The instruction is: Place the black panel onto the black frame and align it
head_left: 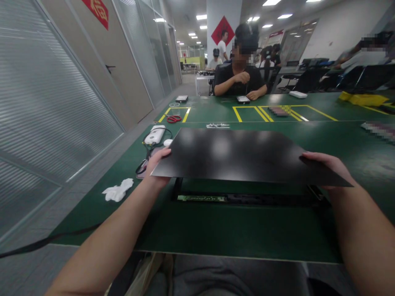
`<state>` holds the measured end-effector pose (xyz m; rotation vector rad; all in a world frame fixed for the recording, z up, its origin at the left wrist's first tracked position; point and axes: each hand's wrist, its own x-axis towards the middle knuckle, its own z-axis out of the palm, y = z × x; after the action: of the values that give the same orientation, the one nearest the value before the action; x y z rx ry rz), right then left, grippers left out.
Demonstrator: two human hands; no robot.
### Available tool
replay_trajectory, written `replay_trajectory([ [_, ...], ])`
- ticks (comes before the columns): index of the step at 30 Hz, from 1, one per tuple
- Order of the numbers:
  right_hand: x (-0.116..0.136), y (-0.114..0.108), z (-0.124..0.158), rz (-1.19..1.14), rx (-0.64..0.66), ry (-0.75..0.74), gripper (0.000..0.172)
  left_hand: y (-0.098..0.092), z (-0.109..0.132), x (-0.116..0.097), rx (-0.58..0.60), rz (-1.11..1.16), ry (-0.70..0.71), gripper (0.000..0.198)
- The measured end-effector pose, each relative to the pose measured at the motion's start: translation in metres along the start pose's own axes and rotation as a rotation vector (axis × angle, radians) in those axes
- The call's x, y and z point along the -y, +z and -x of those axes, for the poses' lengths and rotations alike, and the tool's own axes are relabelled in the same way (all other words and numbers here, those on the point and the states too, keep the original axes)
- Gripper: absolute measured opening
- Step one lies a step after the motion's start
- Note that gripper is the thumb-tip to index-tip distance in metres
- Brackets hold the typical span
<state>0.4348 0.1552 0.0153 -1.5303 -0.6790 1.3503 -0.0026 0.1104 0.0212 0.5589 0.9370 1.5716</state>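
Note:
A thin, glossy black panel [231, 156] is held level above the table, with blurred light spots reflected on its face. My left hand [158, 166] grips its left edge, thumb on top and fingers partly hidden underneath. At the right edge, my right hand [333, 164] holds the panel the same way, its fingers mostly out of sight below. Under the panel lies a dark frame [265, 200], largely covered by it. A narrow green circuit board [202, 198] shows along the frame's near side.
Left of the panel are a white box with a cable [155, 135], crumpled white tissue [118, 190] and red-handled scissors [174, 119]. Small metal pieces [217, 125] lie beyond the panel on the green table [240, 234]. Opposite, a person [239, 78] works at a small device [243, 99].

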Motion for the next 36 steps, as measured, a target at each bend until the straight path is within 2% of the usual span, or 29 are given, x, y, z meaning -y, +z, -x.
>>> replay_trajectory([
  [2, -0.002, 0.004, 0.000, 0.040, 0.151, 0.071, 0.020, 0.002, 0.000, -0.002, -0.074, 0.051, 0.015, 0.033],
  [4, -0.004, 0.004, -0.003, 0.058, 0.202, 0.062, 0.022, 0.003, 0.001, -0.002, -0.112, 0.062, 0.029, 0.026],
  [10, -0.005, 0.000, -0.016, 0.083, 0.069, -0.062, 0.022, -0.001, 0.003, 0.002, -0.073, 0.018, 0.118, 0.017],
  [14, -0.006, 0.001, -0.016, 0.220, -0.070, -0.136, 0.019, -0.004, 0.002, 0.004, -0.024, -0.062, 0.102, 0.027],
  [18, -0.008, 0.005, -0.011, 0.293, -0.088, -0.161, 0.021, -0.013, -0.002, 0.004, 0.031, -0.157, 0.090, 0.043],
  [23, -0.007, 0.005, -0.011, 0.287, -0.096, -0.172, 0.021, -0.022, -0.007, 0.006, 0.050, -0.179, 0.087, 0.050],
  [30, -0.006, 0.001, -0.017, 0.324, -0.202, -0.205, 0.015, -0.020, -0.007, 0.012, 0.103, -0.195, 0.100, 0.050],
  [36, -0.009, 0.000, -0.019, 0.350, -0.224, -0.245, 0.013, -0.015, -0.006, 0.015, 0.152, -0.199, 0.070, 0.053],
])
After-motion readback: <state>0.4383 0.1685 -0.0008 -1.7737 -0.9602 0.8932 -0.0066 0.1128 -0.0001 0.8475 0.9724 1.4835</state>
